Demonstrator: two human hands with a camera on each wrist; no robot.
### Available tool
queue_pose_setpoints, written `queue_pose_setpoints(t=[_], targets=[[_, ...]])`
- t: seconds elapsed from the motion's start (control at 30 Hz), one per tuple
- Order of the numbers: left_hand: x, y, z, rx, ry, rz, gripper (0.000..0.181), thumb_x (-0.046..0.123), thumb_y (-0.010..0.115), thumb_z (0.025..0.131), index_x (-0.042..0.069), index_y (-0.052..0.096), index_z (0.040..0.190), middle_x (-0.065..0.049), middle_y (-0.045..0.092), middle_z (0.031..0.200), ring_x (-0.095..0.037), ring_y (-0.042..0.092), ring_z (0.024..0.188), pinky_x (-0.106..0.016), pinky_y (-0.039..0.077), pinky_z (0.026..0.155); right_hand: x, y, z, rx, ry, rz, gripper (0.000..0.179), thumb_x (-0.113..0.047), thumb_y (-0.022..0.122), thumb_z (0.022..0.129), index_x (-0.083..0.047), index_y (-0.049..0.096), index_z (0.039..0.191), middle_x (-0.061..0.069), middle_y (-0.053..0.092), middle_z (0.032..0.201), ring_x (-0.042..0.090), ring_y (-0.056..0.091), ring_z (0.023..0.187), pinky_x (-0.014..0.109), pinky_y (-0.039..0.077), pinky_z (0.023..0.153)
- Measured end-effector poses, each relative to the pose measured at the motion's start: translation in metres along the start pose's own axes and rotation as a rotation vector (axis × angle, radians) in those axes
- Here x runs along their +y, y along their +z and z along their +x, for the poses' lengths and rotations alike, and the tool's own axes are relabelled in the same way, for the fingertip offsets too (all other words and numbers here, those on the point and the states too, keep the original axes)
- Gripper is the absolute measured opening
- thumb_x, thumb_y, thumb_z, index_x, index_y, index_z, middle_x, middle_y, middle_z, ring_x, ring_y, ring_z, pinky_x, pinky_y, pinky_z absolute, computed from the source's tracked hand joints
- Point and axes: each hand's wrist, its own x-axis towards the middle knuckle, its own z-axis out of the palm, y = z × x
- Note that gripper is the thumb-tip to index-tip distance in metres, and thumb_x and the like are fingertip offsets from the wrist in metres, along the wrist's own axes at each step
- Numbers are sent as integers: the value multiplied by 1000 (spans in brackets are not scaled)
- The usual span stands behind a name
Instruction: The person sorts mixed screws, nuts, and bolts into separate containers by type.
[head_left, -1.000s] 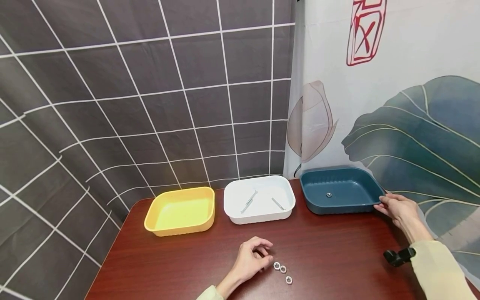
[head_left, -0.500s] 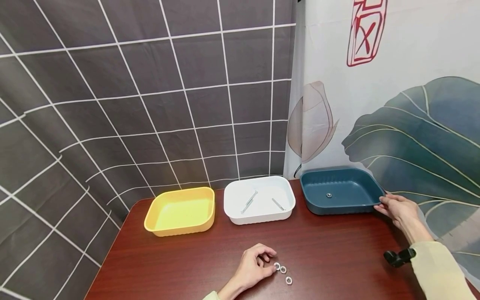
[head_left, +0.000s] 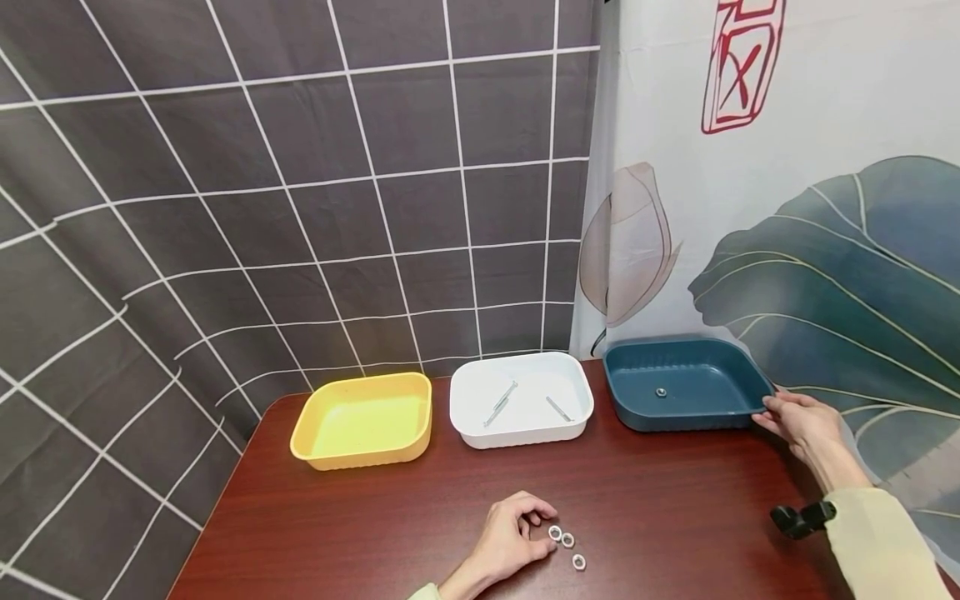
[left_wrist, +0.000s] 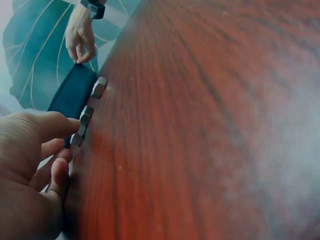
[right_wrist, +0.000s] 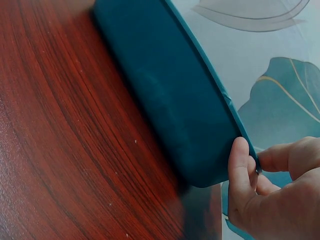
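Three hex nuts lie on the table beside my left hand [head_left: 508, 537]: a near nut [head_left: 555, 533], a second nut [head_left: 567, 541] against it, and another nut [head_left: 579, 562] closer to me. My left thumb tip is right at the near nut; the index fingertip stays slightly apart on its far side, the fingers loosely bent. In the left wrist view, that hand [left_wrist: 37, 160] is beside the row of nuts [left_wrist: 85, 116]. My right hand [head_left: 806, 425] pinches the right-hand corner rim of the dark blue tray [head_left: 682, 421], also plain in the right wrist view. One nut [head_left: 661, 392] sits inside that tray.
A white tray [head_left: 517, 439] with several slim metal bolts [head_left: 501, 404] stands at the middle back, left of the blue one. Farther left is a yellow tray [head_left: 360, 461]. Behind the reddish-brown table [head_left: 360, 525] hang a grey grid cloth and a leaf-patterned white cloth.
My left hand has moved slightly right, bringing its thumb and index fingertips to the near nut. The right hand keeps its hold on the blue tray. The head view shifts slightly.
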Motion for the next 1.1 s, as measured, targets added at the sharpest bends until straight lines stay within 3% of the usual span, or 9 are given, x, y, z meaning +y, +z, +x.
queue_pose_setpoints(t=[0.27, 0.53, 0.9, 1.1], targets=[[1, 2, -1, 8, 27, 63, 36, -3, 87, 64, 9, 74, 95, 3, 64, 85, 5, 47, 62, -7, 43, 48, 0, -1, 0, 0, 8, -3, 20, -3, 55, 100, 5, 47, 116, 1, 60, 64, 13, 68, 53, 27, 63, 59], [4, 4, 0, 47, 128, 140, 36, 0, 90, 61, 13, 76, 91, 6, 66, 83, -2, 53, 74, -6, 43, 61, -1, -1, -1, 3, 11, 32, 15, 0, 55, 98, 2, 49, 112, 2, 60, 64, 14, 68, 53, 29, 63, 58], [4, 7, 1, 62, 116, 158, 32, 0, 89, 62, 13, 77, 89, 7, 65, 80, 1, 54, 72, -3, 43, 59, -1, 0, -1, 6, 10, 25, 12, 0, 56, 98, 1, 50, 109, 2, 60, 64, 15, 68, 53, 28, 63, 58], [4, 7, 2, 59, 140, 200, 29, 1, 89, 62, 13, 78, 86, 8, 66, 79, 2, 54, 71, -2, 42, 61, -1, 0, 0, -5, 5, 20, 15, 0, 55, 98, 3, 48, 111, 2, 60, 63, 14, 68, 52, 27, 63, 57]])
